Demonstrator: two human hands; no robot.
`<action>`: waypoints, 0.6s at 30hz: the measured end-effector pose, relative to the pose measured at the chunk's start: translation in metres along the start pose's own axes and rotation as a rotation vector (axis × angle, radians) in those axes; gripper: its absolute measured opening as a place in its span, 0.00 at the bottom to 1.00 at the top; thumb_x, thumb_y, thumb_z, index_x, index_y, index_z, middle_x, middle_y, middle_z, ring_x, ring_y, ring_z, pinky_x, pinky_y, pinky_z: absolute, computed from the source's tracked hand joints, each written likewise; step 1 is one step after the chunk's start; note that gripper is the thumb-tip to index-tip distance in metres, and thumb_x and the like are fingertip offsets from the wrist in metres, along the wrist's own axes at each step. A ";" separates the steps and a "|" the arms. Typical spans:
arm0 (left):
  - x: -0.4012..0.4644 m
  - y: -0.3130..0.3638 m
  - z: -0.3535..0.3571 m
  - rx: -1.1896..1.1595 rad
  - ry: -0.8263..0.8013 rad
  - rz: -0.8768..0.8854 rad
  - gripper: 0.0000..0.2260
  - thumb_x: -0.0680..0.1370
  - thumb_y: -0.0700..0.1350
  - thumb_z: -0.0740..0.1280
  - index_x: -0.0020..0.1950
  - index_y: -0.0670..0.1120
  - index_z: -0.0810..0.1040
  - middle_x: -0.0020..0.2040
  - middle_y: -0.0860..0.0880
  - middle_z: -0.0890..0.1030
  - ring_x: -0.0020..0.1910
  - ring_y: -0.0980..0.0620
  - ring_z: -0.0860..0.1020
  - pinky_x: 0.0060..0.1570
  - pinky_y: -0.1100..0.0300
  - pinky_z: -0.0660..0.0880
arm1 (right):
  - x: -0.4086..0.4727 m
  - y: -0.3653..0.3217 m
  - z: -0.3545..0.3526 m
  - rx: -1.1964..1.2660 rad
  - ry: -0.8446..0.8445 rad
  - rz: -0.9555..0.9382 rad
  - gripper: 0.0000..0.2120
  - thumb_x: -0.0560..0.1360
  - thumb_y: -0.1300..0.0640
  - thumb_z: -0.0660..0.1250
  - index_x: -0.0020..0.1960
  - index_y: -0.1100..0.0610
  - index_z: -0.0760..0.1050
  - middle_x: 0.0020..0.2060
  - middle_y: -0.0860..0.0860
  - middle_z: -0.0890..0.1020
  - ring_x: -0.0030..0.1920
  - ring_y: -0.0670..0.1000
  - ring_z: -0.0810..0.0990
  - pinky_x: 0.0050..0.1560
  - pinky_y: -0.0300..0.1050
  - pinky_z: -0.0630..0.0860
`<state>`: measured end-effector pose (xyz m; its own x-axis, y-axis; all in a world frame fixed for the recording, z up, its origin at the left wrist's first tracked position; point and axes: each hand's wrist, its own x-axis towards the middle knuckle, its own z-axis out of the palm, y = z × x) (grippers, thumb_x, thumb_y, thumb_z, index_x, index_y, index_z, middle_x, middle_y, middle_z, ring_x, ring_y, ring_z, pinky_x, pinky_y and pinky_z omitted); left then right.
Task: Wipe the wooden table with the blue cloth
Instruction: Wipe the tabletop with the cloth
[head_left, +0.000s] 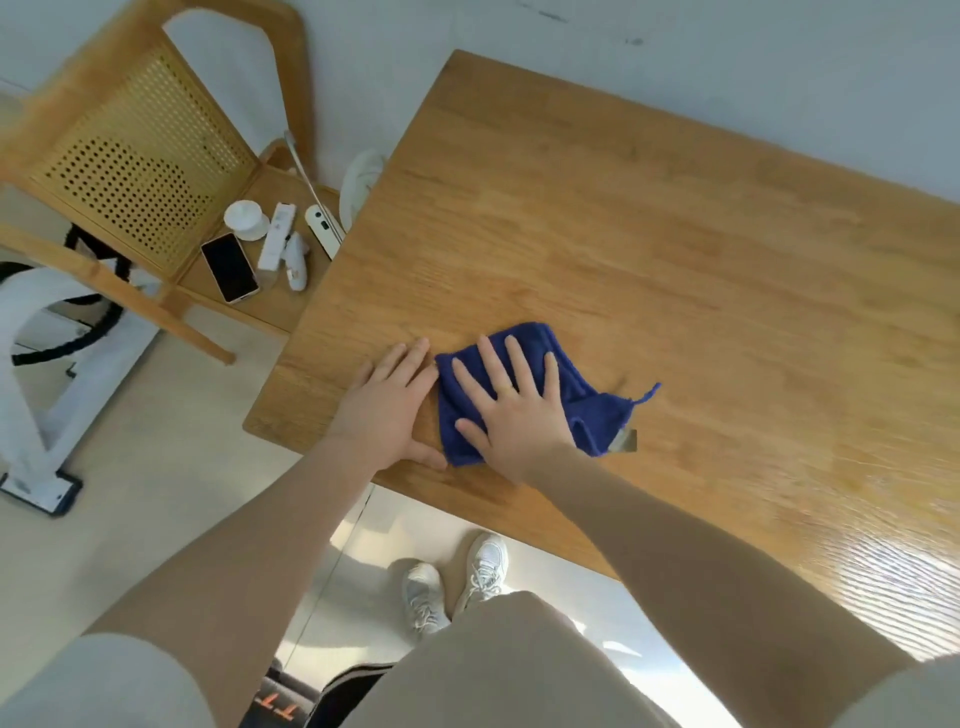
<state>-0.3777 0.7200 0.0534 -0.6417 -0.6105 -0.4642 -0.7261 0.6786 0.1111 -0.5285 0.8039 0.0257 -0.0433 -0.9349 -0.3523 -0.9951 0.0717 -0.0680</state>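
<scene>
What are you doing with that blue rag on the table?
A person is wiping the wooden table with a blue cloth. The right hand lies flat on the cloth with fingers spread, pressing it onto the wood close to the table's near corner. The left hand rests flat on the bare wood right beside the cloth. Next to the table stands a wooden chair with a phone and some small white things on its seat.

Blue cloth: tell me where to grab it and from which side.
Grip the blue cloth at its free right edge, beside the loose loop, coming from the right. The right hand lies flat on its left part, and the left hand rests on the wooden table to its left.
</scene>
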 end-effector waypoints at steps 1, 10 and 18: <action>0.000 0.000 0.000 -0.007 -0.002 -0.005 0.51 0.65 0.67 0.69 0.77 0.49 0.46 0.78 0.51 0.39 0.76 0.50 0.41 0.74 0.49 0.47 | -0.009 -0.006 0.003 -0.014 -0.007 -0.034 0.30 0.79 0.37 0.45 0.76 0.44 0.37 0.76 0.51 0.38 0.75 0.58 0.35 0.70 0.67 0.35; 0.005 0.000 0.004 -0.035 -0.027 -0.042 0.55 0.65 0.66 0.70 0.77 0.46 0.38 0.77 0.51 0.37 0.76 0.52 0.40 0.74 0.51 0.45 | 0.009 0.021 -0.004 -0.046 0.020 -0.201 0.30 0.77 0.35 0.43 0.75 0.41 0.39 0.77 0.47 0.41 0.76 0.54 0.39 0.71 0.62 0.35; 0.002 -0.004 0.009 -0.070 -0.031 -0.018 0.55 0.66 0.67 0.68 0.77 0.46 0.37 0.77 0.52 0.36 0.76 0.52 0.38 0.73 0.51 0.41 | 0.085 0.046 -0.029 0.036 0.059 0.099 0.30 0.79 0.37 0.41 0.76 0.45 0.37 0.76 0.47 0.39 0.76 0.53 0.38 0.73 0.60 0.39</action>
<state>-0.3739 0.7194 0.0437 -0.6207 -0.6088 -0.4940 -0.7538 0.6366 0.1626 -0.5804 0.7180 0.0203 -0.1471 -0.9414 -0.3035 -0.9819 0.1759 -0.0698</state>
